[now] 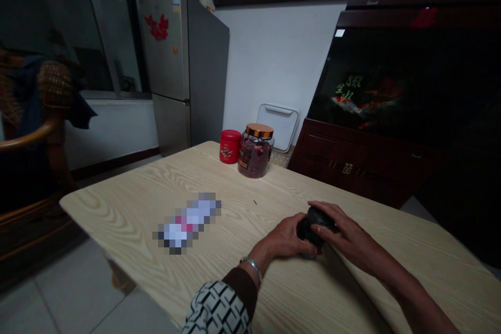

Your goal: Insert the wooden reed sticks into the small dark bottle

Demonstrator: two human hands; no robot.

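Observation:
A small dark object with a rounded black top [321, 217], which looks like a jar with a lid, stands on the wood-grain table [235, 188] toward the right. My left hand [287, 237] wraps round its lower part from the left side. From the right and above, my right hand [344, 232] grips the black top, with the thumb across its near side. Much of the object is hidden by my fingers, so its exact kind is hard to make out.
Toward the back of the table stand a red canister [230, 147] and a glass jar of dried flowers [255, 154] with a copper-coloured lid. A pixelated flat object [190, 223] lies left of my hands. Beyond are a fridge [168, 62] and a fish tank [371, 78].

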